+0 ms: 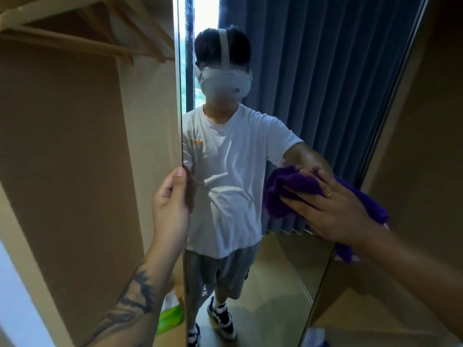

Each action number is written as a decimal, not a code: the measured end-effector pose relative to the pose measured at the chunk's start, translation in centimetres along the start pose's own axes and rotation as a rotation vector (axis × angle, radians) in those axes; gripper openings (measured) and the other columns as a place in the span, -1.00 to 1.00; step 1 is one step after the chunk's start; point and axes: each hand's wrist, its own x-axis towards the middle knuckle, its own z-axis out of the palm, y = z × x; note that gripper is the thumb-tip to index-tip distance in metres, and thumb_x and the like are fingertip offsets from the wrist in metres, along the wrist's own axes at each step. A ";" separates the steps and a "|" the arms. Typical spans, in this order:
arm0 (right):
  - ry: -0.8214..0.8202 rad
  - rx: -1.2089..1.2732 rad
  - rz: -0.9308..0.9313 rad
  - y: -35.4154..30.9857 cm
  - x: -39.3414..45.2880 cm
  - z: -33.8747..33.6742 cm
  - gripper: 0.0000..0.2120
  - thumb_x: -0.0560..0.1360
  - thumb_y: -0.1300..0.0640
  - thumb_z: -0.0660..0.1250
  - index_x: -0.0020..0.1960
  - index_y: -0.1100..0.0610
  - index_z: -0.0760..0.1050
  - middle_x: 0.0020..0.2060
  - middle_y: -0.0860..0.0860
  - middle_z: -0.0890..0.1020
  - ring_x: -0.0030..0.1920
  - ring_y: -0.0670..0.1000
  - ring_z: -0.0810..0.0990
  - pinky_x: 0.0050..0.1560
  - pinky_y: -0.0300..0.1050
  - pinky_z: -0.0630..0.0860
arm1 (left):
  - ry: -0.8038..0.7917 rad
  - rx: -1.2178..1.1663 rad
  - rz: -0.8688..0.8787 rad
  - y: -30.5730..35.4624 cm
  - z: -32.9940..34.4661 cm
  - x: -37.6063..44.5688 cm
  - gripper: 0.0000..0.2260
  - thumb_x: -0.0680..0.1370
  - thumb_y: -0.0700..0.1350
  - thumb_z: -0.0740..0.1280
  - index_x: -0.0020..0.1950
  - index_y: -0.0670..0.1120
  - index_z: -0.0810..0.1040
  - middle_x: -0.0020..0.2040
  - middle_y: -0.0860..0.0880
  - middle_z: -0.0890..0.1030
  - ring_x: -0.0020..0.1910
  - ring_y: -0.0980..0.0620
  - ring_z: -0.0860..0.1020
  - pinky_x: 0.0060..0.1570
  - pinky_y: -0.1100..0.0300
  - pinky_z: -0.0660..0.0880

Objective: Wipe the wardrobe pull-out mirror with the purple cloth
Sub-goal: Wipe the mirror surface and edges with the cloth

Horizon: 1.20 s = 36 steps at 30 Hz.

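The tall pull-out mirror [313,108] stands out from the wardrobe and fills the middle of the view, reflecting a person in a white shirt and a blue curtain. My left hand [171,196] grips the mirror's left edge at mid height, thumb on the front. My right hand [333,209] lies with spread, straight fingers on the purple cloth [283,194], pressing it flat against the glass at the right. Part of the cloth hangs out from under my palm toward the mirror's right edge.
The open wardrobe compartment [75,159] with brown panels lies to the left, wooden hangers [82,43] at its top. A brown wardrobe panel [426,146] stands on the right. A green and white object [171,319] sits low behind the mirror's left edge.
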 end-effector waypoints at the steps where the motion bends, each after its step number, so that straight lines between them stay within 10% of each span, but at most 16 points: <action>1: 0.002 0.012 0.071 -1.1 -0.1 0.2 -0.37 0.57 0.11 0.30 0.62 0.07 0.27 0.63 0.06 0.21 0.58 0.33 0.25 0.60 0.31 0.06 | -0.003 0.003 -0.003 0.0 0.0 0.0 -0.76 0.63 0.17 0.34 -0.01 0.09 0.73 -0.06 -0.09 0.59 -0.06 -0.03 0.52 -0.14 0.20 0.50; 7: -0.103 0.080 -0.300 -1.7 -0.3 0.2 -0.61 0.65 0.09 0.22 0.45 0.12 0.53 0.46 0.08 0.51 0.51 0.31 0.38 0.48 0.27 0.27 | 0.036 0.035 0.016 0.4 0.6 -0.4 -0.78 0.64 0.14 0.32 -0.07 0.16 0.74 -0.11 0.03 0.61 -0.09 0.06 0.54 -0.15 0.21 0.47; 13: -0.010 0.056 0.178 -1.2 0.2 0.9 -0.41 0.68 0.06 0.17 0.68 0.08 0.12 0.62 0.10 0.27 0.58 0.32 0.28 0.55 0.42 0.12 | 0.086 0.144 0.114 0.3 1.2 -1.5 -0.65 0.76 -0.03 0.23 -0.13 0.18 0.69 -0.29 0.27 0.61 -0.31 0.35 0.52 -0.29 0.42 0.47; 20: -0.025 0.124 -0.174 -4.0 -1.5 2.2 -0.52 0.66 0.11 0.19 0.57 0.12 0.29 0.56 0.08 0.34 0.66 0.21 0.03 0.59 0.22 0.04 | 0.076 0.214 0.007 -2.4 -0.9 -5.0 -0.73 0.78 -0.10 0.15 0.06 0.07 0.63 -0.12 0.30 0.72 -0.07 0.40 0.64 -0.07 0.51 0.51; 24: -0.044 0.057 0.134 -0.3 -0.3 0.6 -0.30 0.64 0.21 0.24 0.69 0.09 -0.01 0.63 0.14 0.20 0.60 0.34 0.20 0.58 0.40 0.07 | 0.102 0.264 -0.002 -2.6 -0.9 -4.9 -0.64 0.78 -0.05 0.16 -0.05 0.16 0.69 -0.13 0.28 0.71 -0.09 0.36 0.63 -0.03 0.42 0.54; 30: 0.013 0.194 -0.006 -6.0 -2.4 0.5 -0.54 0.49 0.30 0.50 0.38 0.18 0.59 0.46 0.16 0.49 0.48 0.29 0.41 0.53 0.16 0.28 | 0.155 0.310 0.032 -3.5 -0.8 -5.2 -0.72 0.78 -0.03 0.16 0.03 0.07 0.65 -0.12 0.30 0.71 -0.10 0.39 0.62 -0.08 0.45 0.52; 33: 0.001 0.126 -0.236 -2.8 -2.4 0.5 -0.60 0.67 0.21 0.24 0.50 0.16 0.44 0.49 0.15 0.46 0.52 0.33 0.35 0.54 0.23 0.22 | 0.162 0.331 0.049 -3.7 -0.9 -5.0 -0.73 0.78 -0.03 0.17 0.03 0.09 0.64 -0.14 0.32 0.69 -0.11 0.43 0.60 -0.11 0.50 0.49; 36: 0.038 0.106 -0.026 -1.0 -2.3 0.8 -0.56 0.75 0.14 0.01 0.61 0.14 0.20 0.61 0.12 0.25 0.62 0.32 0.14 0.62 0.29 0.03 | 0.193 0.353 0.071 -4.2 -0.9 -4.8 -0.75 0.77 0.00 0.17 0.02 0.10 0.62 -0.17 0.35 0.65 -0.12 0.44 0.56 -0.11 0.51 0.46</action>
